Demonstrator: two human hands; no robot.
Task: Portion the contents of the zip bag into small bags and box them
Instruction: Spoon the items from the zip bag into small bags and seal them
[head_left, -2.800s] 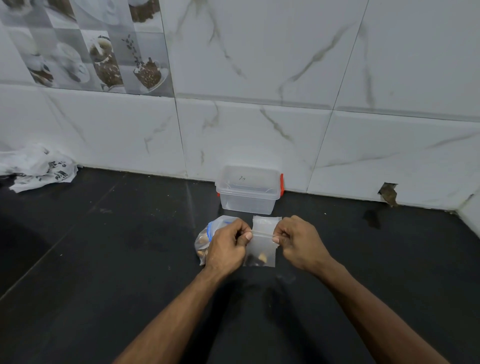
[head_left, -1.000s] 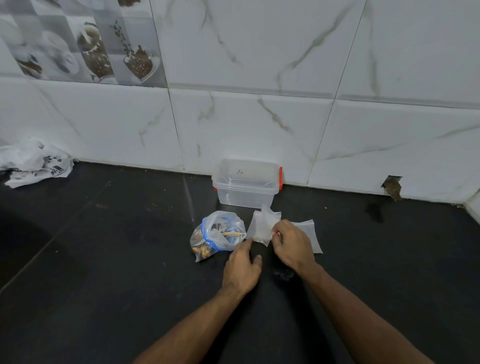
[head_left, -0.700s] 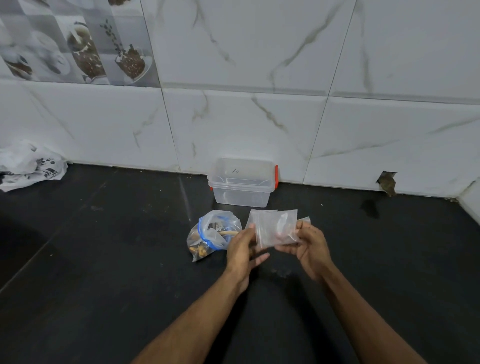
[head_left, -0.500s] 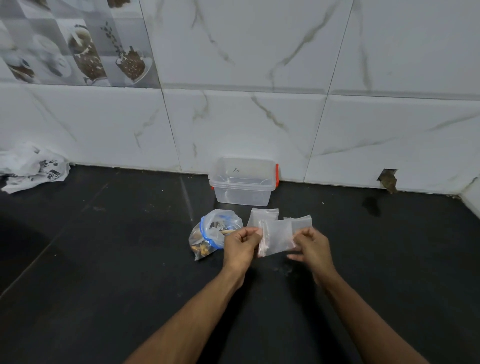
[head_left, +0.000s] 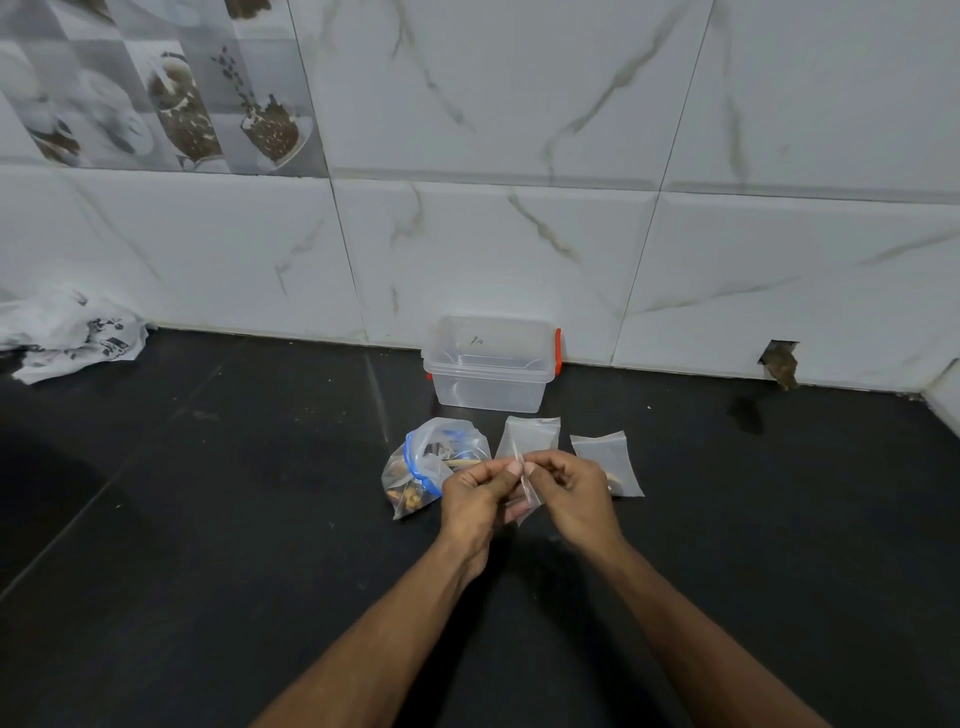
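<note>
While both forearms reach in over the dark desk (head_left: 208, 571), the left hand (head_left: 470, 499) and right hand (head_left: 574, 493) meet in the middle, fingers curled, each pinching the top edge of one small clear bag (head_left: 529, 496) that hangs between them, thumbs almost touching. Just left of the left hand lies the zip bag (head_left: 415, 467), blue seal showing, crumpled, brown pieces inside. Past the hands, two more small bags lie flat on the desk: one (head_left: 530, 435) straight ahead, another (head_left: 608, 460) to the right, partly behind the right hand. Further back, against the marble-tiled wall (head_left: 519, 234), sits a clear plastic box (head_left: 488, 364) with orange clips, lid on. Far left, a crumpled white printed bag (head_left: 67, 332) rests by the wall.
</note>
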